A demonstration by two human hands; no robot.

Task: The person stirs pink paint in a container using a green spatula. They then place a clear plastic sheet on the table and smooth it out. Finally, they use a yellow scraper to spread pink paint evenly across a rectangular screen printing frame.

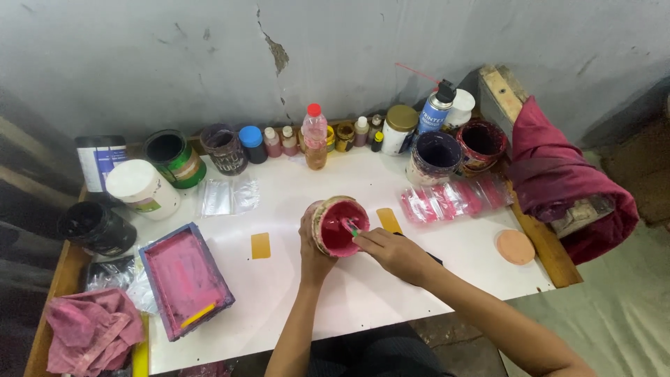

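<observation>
Our left hand (314,248) is wrapped around a tilted tub of red paint (340,225), holding it just above the white counter (363,293), mouth turned toward our right. Our right hand (392,250) is pinched shut on a small stick (350,226), which reaches leftward from it into the tub.

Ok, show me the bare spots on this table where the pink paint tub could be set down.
Bare white table lies in front of the tub, between the pink-stained tray and the right hand. Another patch lies between the right forearm and the round peach pad. The back edge is crowded with bottles and cans.
</observation>
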